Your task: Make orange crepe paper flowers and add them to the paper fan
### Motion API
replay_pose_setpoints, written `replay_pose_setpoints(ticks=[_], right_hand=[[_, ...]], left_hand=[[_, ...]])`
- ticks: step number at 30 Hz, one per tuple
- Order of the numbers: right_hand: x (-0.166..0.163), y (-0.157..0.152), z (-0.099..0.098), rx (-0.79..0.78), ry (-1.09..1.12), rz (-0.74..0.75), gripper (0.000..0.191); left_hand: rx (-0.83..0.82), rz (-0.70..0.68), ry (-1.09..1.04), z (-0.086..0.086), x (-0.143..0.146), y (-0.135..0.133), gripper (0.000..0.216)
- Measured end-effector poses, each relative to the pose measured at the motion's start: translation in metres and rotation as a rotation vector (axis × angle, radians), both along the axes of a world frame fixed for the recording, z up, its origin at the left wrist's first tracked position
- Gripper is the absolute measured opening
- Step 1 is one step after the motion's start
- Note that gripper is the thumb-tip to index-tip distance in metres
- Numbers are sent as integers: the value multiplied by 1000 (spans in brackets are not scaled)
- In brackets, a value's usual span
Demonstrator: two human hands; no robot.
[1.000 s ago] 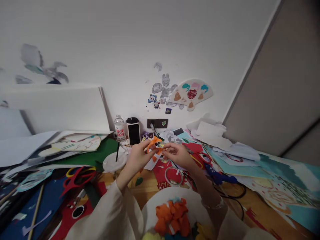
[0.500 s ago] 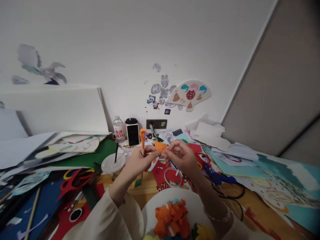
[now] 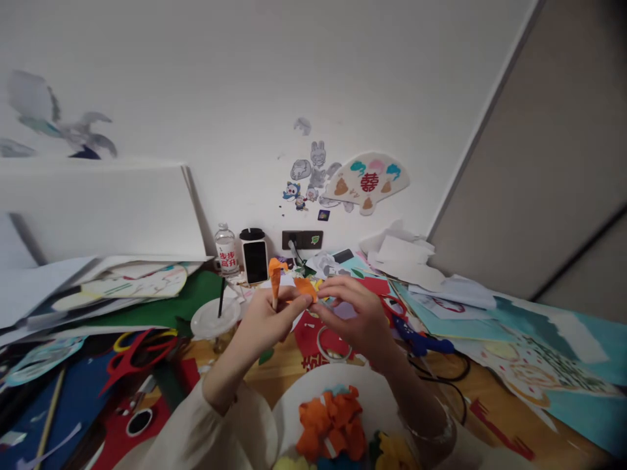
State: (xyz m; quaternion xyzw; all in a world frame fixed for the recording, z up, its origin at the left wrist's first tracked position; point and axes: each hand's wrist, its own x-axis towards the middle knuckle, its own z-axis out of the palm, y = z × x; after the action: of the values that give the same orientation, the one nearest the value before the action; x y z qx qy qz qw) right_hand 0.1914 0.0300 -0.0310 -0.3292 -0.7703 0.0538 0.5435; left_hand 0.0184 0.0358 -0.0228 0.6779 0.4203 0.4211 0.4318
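Note:
My left hand (image 3: 264, 320) is closed around a thin stick whose top is wrapped in orange paper (image 3: 275, 281). Between its thumb and forefinger it also pinches a small orange paper piece (image 3: 304, 287). My right hand (image 3: 360, 316) meets that piece from the right, with thumb and forefinger tips at its edge; a little clear material seems to lie there, too small to make out. Below the hands, crumpled orange paper flowers (image 3: 330, 421) sit on a white round surface (image 3: 289, 408), with yellow paper (image 3: 394, 450) beside them.
Red-handled scissors (image 3: 134, 356) lie at the left, near a plastic cup with a dark straw (image 3: 215, 320). A bottle (image 3: 226, 251) and a phone (image 3: 255, 261) stand by the wall. Blue glue gun (image 3: 424, 343), tape roll (image 3: 334, 346) and painted sheets (image 3: 548, 365) crowd the right.
My right hand's fingers have opened out and shifted along the orange piece's edge. The wrapped stick has moved slightly left and down, and the whole view has turned a little.

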Motion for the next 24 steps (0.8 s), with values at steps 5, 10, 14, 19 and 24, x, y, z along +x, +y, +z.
replay_pose_setpoints(ticks=[5,10,14,19,24], right_hand=[[1,-7,3,47,-88,-66,1],[2,-13,5,-22,-136,-6,2],[4,-17,8,-99,-160,31,8],[6,-23,12,-144,-143,82,10],[11,-25,14,-207,-129,190,12]], left_hand=[[141,30,88,2,0,-6,30],[303,43,182,7,2,-14,31],[393,12,238,10,1,-17,29],[379,-41,264,10,-2,-19,33],[375,-95,210,12,-5,-21,30]])
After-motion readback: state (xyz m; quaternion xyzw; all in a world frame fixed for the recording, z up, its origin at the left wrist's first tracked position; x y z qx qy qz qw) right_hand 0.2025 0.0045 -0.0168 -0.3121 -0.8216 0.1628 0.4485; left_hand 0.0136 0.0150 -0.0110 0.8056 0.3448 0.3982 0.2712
